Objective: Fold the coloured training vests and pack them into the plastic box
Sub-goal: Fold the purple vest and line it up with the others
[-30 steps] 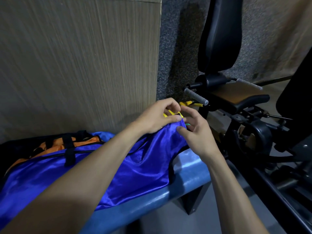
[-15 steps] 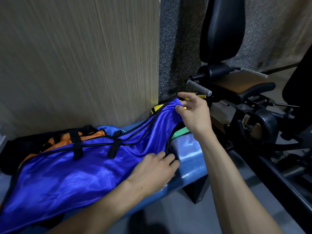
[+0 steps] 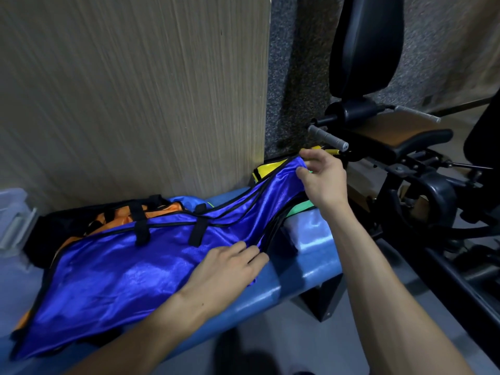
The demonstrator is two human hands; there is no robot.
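Blue vest (image 3: 130,269) spread lengthwise along the blue tabletop (image 3: 308,274), shiny side up, black trim and two black straps showing. Pinned near its middle edge by the left hand (image 3: 230,269), fingers fairly straight and pressing flat, probably to anchor the slippery cloth. Pinched at the shoulder end by the right hand (image 3: 322,180), thumb and fingers gripping the fabric and lifting it clear of the tabletop, likely to draw it taut and square before a fold. Lying over an orange vest (image 3: 159,209); yellow vest (image 3: 266,169) and a strip of green vest (image 3: 300,209) peeking out beneath the raised end. Plastic box (image 3: 13,212) partly visible at far left beside the wooden panel (image 3: 135,90), well apart from both hands. Folding judged barely begun; nothing seen packed.
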